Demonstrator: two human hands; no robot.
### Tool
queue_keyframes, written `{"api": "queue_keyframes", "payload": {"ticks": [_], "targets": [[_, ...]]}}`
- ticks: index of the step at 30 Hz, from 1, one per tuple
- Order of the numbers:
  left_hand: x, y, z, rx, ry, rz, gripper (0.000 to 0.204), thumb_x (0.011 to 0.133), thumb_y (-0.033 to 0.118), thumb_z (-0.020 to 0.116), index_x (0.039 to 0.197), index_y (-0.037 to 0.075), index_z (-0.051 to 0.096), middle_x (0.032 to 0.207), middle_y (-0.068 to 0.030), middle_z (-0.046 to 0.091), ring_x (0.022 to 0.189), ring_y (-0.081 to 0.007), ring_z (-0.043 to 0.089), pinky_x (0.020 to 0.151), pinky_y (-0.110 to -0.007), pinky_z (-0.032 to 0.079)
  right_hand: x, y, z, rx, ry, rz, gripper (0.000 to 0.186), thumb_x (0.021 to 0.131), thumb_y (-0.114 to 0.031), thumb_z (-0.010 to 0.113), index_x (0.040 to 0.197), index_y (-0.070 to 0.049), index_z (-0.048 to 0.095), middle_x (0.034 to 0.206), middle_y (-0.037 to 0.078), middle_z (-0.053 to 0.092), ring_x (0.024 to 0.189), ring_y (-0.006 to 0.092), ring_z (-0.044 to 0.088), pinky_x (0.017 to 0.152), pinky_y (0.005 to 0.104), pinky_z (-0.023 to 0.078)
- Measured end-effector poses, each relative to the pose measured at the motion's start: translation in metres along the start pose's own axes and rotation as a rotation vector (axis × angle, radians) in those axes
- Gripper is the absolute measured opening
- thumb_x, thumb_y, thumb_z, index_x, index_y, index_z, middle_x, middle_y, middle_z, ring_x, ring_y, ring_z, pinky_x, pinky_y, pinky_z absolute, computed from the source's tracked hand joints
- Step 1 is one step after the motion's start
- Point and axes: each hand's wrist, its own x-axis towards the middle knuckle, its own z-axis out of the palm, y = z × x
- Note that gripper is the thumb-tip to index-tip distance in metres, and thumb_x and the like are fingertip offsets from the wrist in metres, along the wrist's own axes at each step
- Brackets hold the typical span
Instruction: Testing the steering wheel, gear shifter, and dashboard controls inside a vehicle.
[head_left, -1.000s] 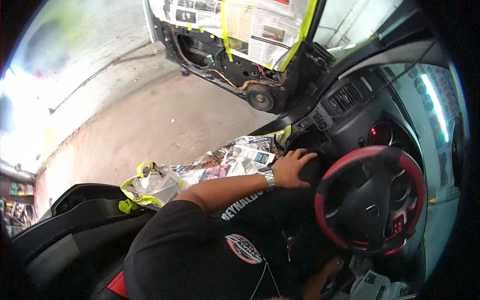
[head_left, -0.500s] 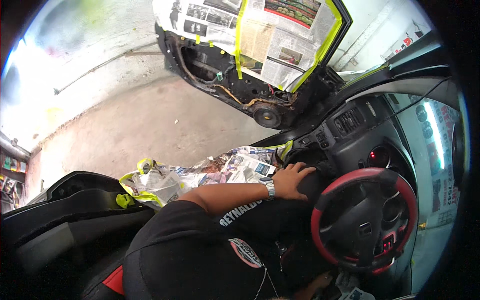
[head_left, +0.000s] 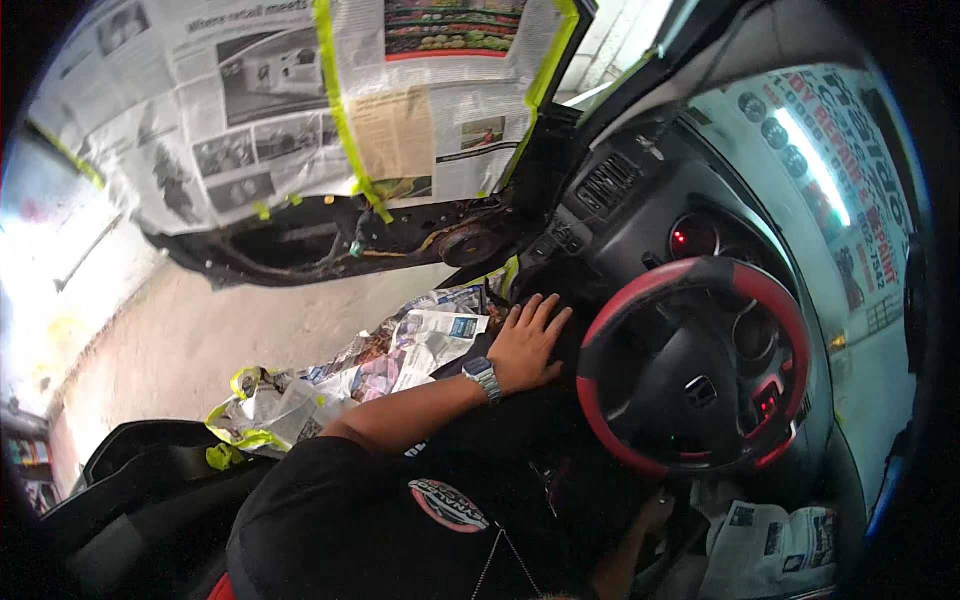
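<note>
My left hand (head_left: 527,345) lies open with fingers spread, palm down on my dark-clothed leg, left of the steering wheel. A metal-banded watch (head_left: 482,379) is on that wrist. The red and black steering wheel (head_left: 694,366) stands in front of me, touched by neither hand. In the shadow below it, my right hand (head_left: 655,512) looks closed; what it holds, if anything, is hidden. To my left, the car door (head_left: 300,245) hangs open, its bare inner frame showing below taped newspaper (head_left: 275,85).
Crumpled newspaper with yellow tape (head_left: 405,345) covers the sill beside my left arm. More newspaper (head_left: 775,548) lies low on the right. The dashboard (head_left: 640,205) has air vents and a gauge with red lights. Concrete floor (head_left: 200,340) shows under the door.
The door has swung inward, closer to me, and covers more of the wall and floor. My view has shifted right. My left hand stays on the leg; the right stays low.
</note>
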Motion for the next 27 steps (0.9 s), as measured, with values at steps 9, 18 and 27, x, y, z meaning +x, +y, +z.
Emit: {"api": "queue_keyframes", "payload": {"ticks": [9, 18, 27], "targets": [[0.008, 0.008, -0.009, 0.057, -0.068, -0.012, 0.096, 0.087, 0.041, 0.075, 0.163, 0.012, 0.024, 0.167, -0.0199, 0.023, 0.154, -0.0422, 0.022, 0.124, -0.058, 0.025, -0.001, -0.006, 0.004, -0.005, -0.024, 0.166, 0.055, 0.104, -0.043, 0.056, 0.14, -0.001, 0.058, 0.129, 0.02, 0.066, 0.111, 0.0329, 0.066, 0.098, 0.0453, 0.054], [0.007, 0.007, -0.005, 0.043, -0.08, -0.028, 0.099, 0.086, 0.041, 0.077, 0.163, 0.013, 0.023, 0.167, -0.0189, 0.022, 0.154, -0.0413, 0.025, 0.123, -0.055, 0.028, 0.012, 0.017, 0.024, 0.068, 0.022, 0.227, 0.053, 0.106, -0.04, 0.05, 0.141, -0.001, 0.057, 0.128, 0.018, 0.067, 0.107, 0.0301, 0.067, 0.099, 0.0416, 0.054], [0.005, 0.001, -0.004, -0.16, 0.037, 0.052, 0.091, 0.078, 0.024, 0.084, 0.156, 0.014, 0.037, 0.159, -0.0238, 0.035, 0.146, -0.045, 0.036, 0.121, -0.053, 0.034, -0.006, -0.017, 0.009, 0.24, 0.031, 0.215, 0.048, 0.104, -0.032, 0.057, 0.133, 0.007, 0.06, 0.121, 0.023, 0.069, 0.1, 0.0334, 0.068, 0.092, 0.0408, 0.054]]}}
